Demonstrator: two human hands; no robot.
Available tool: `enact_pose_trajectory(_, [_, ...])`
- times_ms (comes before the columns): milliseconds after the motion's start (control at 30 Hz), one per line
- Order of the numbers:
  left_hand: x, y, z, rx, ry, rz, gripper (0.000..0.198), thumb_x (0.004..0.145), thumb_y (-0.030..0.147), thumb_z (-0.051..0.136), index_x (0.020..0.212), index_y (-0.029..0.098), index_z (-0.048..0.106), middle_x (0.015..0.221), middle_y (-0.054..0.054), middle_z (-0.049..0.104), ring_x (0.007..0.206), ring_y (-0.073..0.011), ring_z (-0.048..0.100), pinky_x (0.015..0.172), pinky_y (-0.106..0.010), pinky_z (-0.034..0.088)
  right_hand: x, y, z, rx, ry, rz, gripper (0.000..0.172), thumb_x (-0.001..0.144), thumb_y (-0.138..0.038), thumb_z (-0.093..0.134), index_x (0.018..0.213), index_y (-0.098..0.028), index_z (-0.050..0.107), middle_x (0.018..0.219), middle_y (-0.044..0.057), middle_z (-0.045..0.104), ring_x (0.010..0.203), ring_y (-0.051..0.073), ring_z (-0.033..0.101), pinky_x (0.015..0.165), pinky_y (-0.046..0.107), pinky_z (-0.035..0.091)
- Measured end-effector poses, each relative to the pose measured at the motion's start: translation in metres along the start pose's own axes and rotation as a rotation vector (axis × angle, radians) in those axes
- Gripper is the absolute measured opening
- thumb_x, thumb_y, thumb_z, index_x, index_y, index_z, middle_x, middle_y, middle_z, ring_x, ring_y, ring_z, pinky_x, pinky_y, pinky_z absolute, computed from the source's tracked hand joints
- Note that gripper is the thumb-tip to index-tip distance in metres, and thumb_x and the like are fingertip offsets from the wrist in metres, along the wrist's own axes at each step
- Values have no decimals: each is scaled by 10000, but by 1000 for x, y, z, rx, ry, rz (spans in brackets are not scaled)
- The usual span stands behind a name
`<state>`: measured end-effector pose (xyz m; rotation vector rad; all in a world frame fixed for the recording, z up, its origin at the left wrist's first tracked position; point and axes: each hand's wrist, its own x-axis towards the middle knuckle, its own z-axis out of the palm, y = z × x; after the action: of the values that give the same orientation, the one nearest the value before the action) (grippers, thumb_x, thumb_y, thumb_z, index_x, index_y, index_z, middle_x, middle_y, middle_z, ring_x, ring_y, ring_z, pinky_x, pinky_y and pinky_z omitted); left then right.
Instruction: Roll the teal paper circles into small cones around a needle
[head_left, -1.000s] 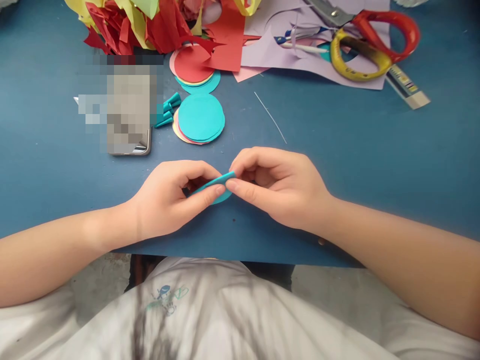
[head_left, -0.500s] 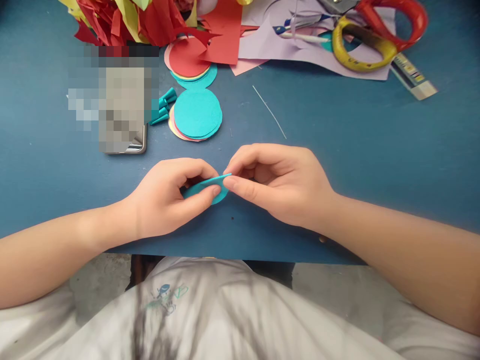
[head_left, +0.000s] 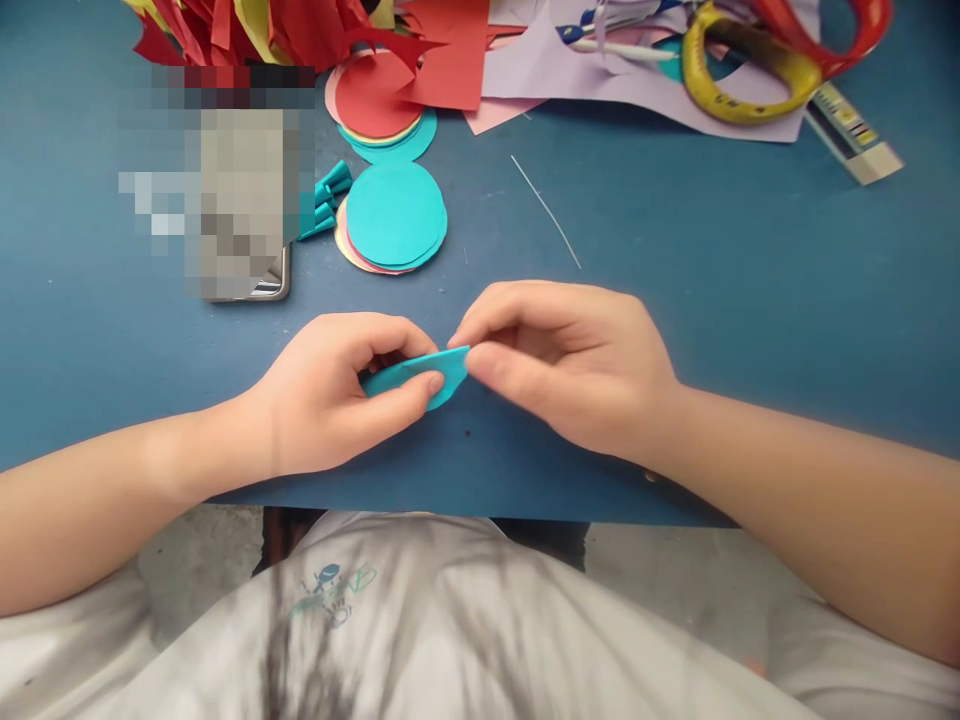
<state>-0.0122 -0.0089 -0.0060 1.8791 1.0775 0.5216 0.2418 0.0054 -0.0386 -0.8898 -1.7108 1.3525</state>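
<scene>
A folded teal paper piece (head_left: 442, 372) lies between my two hands just above the blue table (head_left: 712, 300), near its front edge. My left hand (head_left: 337, 395) pinches its left half, thumb underneath and fingers curled over it. My right hand (head_left: 570, 365) pinches its right end with thumb and forefinger, the other fingers curled in. The fold's upper edge runs nearly level from hand to hand.
A stack of paper circles with a teal one on top (head_left: 395, 215) lies behind my hands, beside small teal rolled cones (head_left: 326, 195) and a blurred phone (head_left: 232, 200). Further back lie red and yellow paper scraps (head_left: 300, 30), lilac paper (head_left: 600, 80), scissors (head_left: 757, 70), and a thin wire (head_left: 546, 210).
The teal piece has been pressed flatter between my fingers, and my right thumb has slid along its end. The view has shifted a little, so the things at the back sit higher.
</scene>
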Motion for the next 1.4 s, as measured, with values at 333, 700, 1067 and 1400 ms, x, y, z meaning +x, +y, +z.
enact_pose_trajectory(333, [-3,-4,-4,-201,158,-80,435,1045,311,868,1452,262,723,1078,-47,871,984,-245,854,846,-402,742,-4,-2,-4,-66,141,27,203,1041,-223,832,839,-247,825,759,-29,730,657,125,588,598,284,484])
enact_pose_trajectory(700, [10,-5,-6,-366,141,-210,639,857,295,1078,1368,352,698,866,35,812,766,-259,824,744,-442,729,-6,7,1,-29,59,-58,184,979,-174,861,1079,-260,733,927,-39,776,796,162,763,728,336,696])
enact_pose_trajectory(1067, [11,-13,4,-401,322,-232,763,869,540,1132,1410,238,684,861,6,868,831,-279,902,773,-414,762,-4,8,12,49,199,-41,166,1000,-189,898,1010,-256,747,897,-76,812,693,102,762,676,250,740])
enact_pose_trajectory(1400, [7,-2,5,-316,419,-149,432,888,505,1115,1152,259,877,891,-15,890,796,-262,886,806,-455,819,-3,13,7,4,131,-99,152,1020,-170,889,998,-249,762,909,-65,804,767,133,813,742,290,770])
